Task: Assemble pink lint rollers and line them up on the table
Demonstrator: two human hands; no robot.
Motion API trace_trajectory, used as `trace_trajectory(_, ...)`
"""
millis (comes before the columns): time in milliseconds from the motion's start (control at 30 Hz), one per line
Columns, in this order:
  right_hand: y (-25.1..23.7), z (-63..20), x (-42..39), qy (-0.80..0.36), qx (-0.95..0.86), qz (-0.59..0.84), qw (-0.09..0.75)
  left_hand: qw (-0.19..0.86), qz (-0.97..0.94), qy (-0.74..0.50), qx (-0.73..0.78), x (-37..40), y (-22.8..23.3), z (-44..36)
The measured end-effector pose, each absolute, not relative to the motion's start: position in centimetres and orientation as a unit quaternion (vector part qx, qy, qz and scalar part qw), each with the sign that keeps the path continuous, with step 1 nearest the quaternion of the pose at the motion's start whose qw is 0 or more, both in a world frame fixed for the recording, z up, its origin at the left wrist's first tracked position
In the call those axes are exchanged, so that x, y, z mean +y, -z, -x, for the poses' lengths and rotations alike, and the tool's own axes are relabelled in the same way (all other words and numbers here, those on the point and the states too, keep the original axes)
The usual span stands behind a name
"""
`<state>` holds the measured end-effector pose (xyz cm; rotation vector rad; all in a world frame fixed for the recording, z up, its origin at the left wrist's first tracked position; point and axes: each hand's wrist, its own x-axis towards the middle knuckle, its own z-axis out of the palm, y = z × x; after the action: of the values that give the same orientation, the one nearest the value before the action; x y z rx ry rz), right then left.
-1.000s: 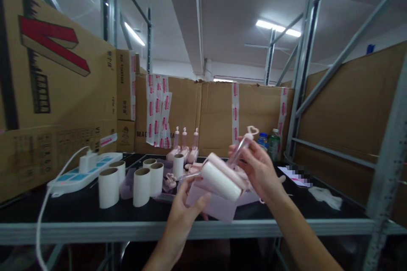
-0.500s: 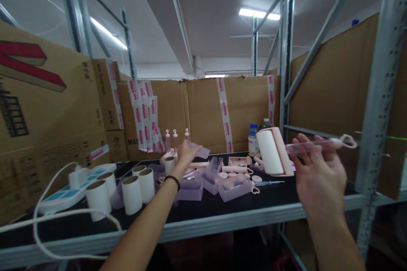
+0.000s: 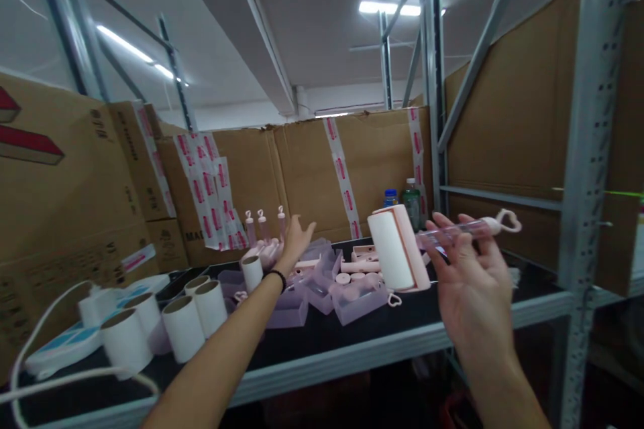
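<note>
My right hand (image 3: 470, 281) holds a pink lint roller (image 3: 400, 248) by its clear handle, which ends in a heart loop (image 3: 507, 220). The white roll stands upright to the left of my palm, above the shelf's front right part. My left hand (image 3: 296, 241) is stretched out far over the black shelf (image 3: 352, 338), fingers spread and holding nothing, just above a heap of pale purple plastic covers (image 3: 322, 281) and pink roller parts (image 3: 359, 268). Three assembled pink rollers (image 3: 264, 231) stand against the back cardboard, just left of that hand.
Several white paper rolls (image 3: 181, 325) stand at the shelf's left, beside a white power strip (image 3: 60, 342) with its cable. Two bottles (image 3: 402, 201) stand at the back right. Cardboard boxes (image 3: 60, 194) wall in the left, back and right. Metal rack posts (image 3: 583, 167) rise at right.
My left hand let go of the roller and purple cover and reached to the back of the shelf. My right hand carried the roller out to the right; the view swung right.
</note>
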<state>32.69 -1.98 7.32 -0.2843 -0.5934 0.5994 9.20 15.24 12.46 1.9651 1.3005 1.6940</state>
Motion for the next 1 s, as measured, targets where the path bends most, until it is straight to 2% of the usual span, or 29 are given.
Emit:
trace_trajectory(167,-7.0,-30.3,-1.4,-0.376,-0.289,0.074,0.877,0.245,-0.661,-0.604,0.371,9.9,-12.3,-11.0)
trace_trajectory(333,-6.3,-26.1,-1.7,-0.452,-0.302,0.043,0.838,0.321,-0.654,-0.608,0.315,0.2,-8.6,-11.6)
trace_trajectory(433,-5.8,-24.0,-1.9,-0.494,-0.355,0.067,0.79,0.358,-0.542,-0.666,0.366,-2.8,-7.0,-11.0)
trace_trajectory(500,-5.5,-23.5,-2.1,-0.491,-0.436,0.136,0.742,0.365,-0.48,-0.696,0.389,-3.8,-6.7,-9.9)
trace_trajectory(567,-5.4,-23.8,-2.6,-0.425,-0.547,0.258,0.673,0.344,-0.449,-0.72,0.402,-4.6,-6.8,-8.4)
trace_trajectory(633,-5.5,-24.4,-3.8,-0.296,-0.626,0.373,0.617,0.297,-0.459,-0.721,0.427,-5.7,-6.9,-6.8)
trace_trajectory(700,-5.8,-24.6,-5.3,-0.17,-0.655,0.413,0.61,0.227,-0.523,-0.685,0.453,-6.7,-6.8,-5.4)
trace_trajectory(867,-6.4,-22.7,-7.7,-0.046,-0.734,0.225,0.639,0.046,-0.76,-0.49,0.425,-8.1,-5.8,-3.2)
trace_trajectory(1000,-5.8,-20.9,-7.1,-0.025,-0.773,0.155,0.615,-0.054,-0.819,-0.442,0.362,-7.5,-5.0,-1.9)
